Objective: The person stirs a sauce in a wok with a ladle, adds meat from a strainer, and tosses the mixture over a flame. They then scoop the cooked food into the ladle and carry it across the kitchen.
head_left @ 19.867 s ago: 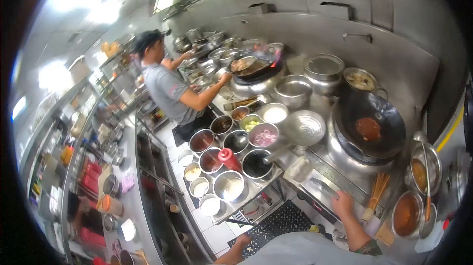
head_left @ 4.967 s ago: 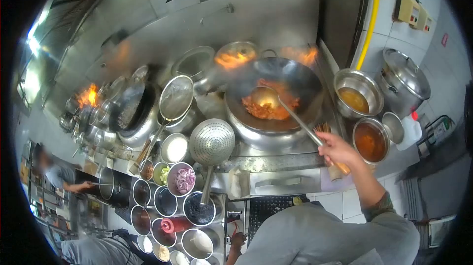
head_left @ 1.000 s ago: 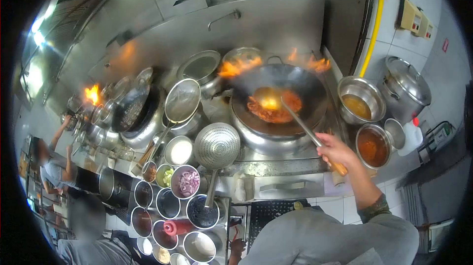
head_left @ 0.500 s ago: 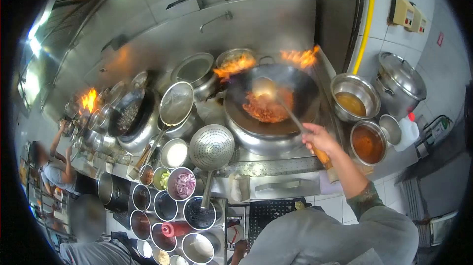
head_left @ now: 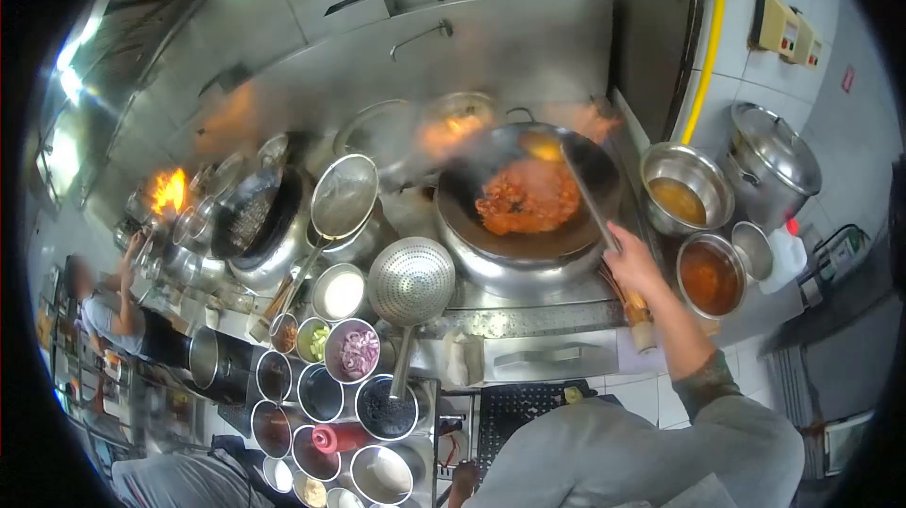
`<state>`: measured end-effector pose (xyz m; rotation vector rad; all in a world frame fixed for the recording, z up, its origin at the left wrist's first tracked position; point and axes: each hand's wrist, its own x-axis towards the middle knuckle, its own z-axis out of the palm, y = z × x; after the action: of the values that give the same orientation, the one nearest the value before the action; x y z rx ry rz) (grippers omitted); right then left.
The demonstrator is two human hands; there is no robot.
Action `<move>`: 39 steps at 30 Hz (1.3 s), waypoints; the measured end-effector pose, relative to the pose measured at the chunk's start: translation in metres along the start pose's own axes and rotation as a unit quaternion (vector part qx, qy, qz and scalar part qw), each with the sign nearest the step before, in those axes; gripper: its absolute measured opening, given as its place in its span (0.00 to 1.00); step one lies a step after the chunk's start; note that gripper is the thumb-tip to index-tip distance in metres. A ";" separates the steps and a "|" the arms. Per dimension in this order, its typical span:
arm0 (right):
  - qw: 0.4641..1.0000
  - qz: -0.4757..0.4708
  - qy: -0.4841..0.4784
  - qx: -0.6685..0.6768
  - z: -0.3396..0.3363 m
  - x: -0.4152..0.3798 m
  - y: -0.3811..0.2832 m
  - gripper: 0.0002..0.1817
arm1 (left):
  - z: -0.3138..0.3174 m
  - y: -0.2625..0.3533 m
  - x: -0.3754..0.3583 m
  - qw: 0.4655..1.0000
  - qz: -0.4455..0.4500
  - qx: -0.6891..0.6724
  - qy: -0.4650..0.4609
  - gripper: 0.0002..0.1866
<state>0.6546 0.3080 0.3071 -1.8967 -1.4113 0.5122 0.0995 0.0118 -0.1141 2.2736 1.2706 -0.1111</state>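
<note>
Right hand (head_left: 630, 265) grips ladle (head_left: 583, 189) far down its handle, clear of the flaming wok (head_left: 528, 194); left hand (head_left: 464, 480) low, grip can't tell.

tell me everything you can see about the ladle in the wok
The ladle is a long metal tool with a round bowl and a thin straight shaft ending in a wooden handle. The right hand grips it near the handle. Its bowl sits at the far rim of the wok, raised above the reddish-orange food.
</note>
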 end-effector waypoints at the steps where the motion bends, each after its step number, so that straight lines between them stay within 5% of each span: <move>1: 0.992 -0.078 0.072 -0.067 0.020 0.018 0.029 0.34 | -0.001 0.001 -0.002 1.000 -0.005 -0.014 -0.012 0.04; 3: 0.963 -0.177 0.154 -0.133 0.044 0.043 0.061 0.34 | -0.004 -0.001 -0.003 0.999 -0.013 -0.033 -0.023 0.04; 5: 0.986 0.029 -0.054 0.152 0.029 0.040 0.023 0.35 | -0.007 -0.004 -0.001 0.998 -0.031 -0.052 -0.026 0.04; 6: 0.935 0.134 -0.158 0.287 0.020 0.032 0.000 0.35 | -0.009 -0.006 0.002 0.997 -0.040 -0.066 -0.023 0.04; 10: 0.910 0.142 -0.193 0.338 -0.004 -0.018 -0.038 0.35 | -0.020 -0.010 0.008 0.959 -0.146 -0.241 0.027 0.04; 13: 0.901 0.169 -0.246 0.315 -0.024 -0.037 -0.035 0.34 | -0.017 -0.006 0.010 0.821 -0.268 -0.502 0.045 0.05; 15: 0.927 0.148 -0.211 0.274 -0.023 -0.034 -0.020 0.34 | -0.011 -0.007 0.011 0.678 -0.340 -0.651 0.023 0.05; 17: 0.954 0.121 -0.153 0.226 -0.019 -0.032 -0.015 0.34 | -0.005 -0.008 0.010 0.608 -0.394 -0.690 -0.001 0.05; 18: 0.968 0.104 -0.113 0.199 -0.015 -0.034 -0.016 0.34 | -0.002 -0.008 0.008 0.810 -0.288 -0.510 -0.026 0.05; 19: 0.979 0.089 -0.073 0.171 -0.012 -0.035 -0.015 0.34 | -0.002 -0.008 0.006 0.944 -0.198 -0.265 -0.001 0.05; 20: 0.991 0.055 -0.043 0.115 -0.005 -0.029 -0.004 0.34 | -0.003 -0.004 0.004 0.997 -0.072 -0.009 -0.002 0.05; 21: 0.998 0.024 -0.012 0.057 0.005 -0.022 0.016 0.34 | -0.002 0.003 0.002 0.908 -0.280 -0.300 -0.088 0.08; 24: 0.973 0.113 -0.075 0.186 0.006 -0.016 -0.002 0.34 | 0.000 0.000 -0.006 0.988 -0.106 -0.087 -0.073 0.10; 28: 0.876 0.213 -0.193 0.388 -0.010 -0.013 -0.027 0.35 | -0.009 -0.006 0.008 0.993 -0.077 -0.080 -0.040 0.10; 36: 0.902 0.189 -0.252 0.294 -0.041 -0.049 -0.042 0.35 | -0.047 -0.007 0.029 0.939 -0.183 -0.286 0.051 0.10; 39: 0.974 0.128 -0.174 0.074 -0.036 -0.044 -0.043 0.33 | -0.048 -0.007 0.026 0.958 -0.159 -0.231 0.062 0.10</move>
<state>0.6360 0.2620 0.3587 -1.9412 -1.2999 1.0907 0.0999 0.0580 -0.0840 1.6918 1.5338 0.2003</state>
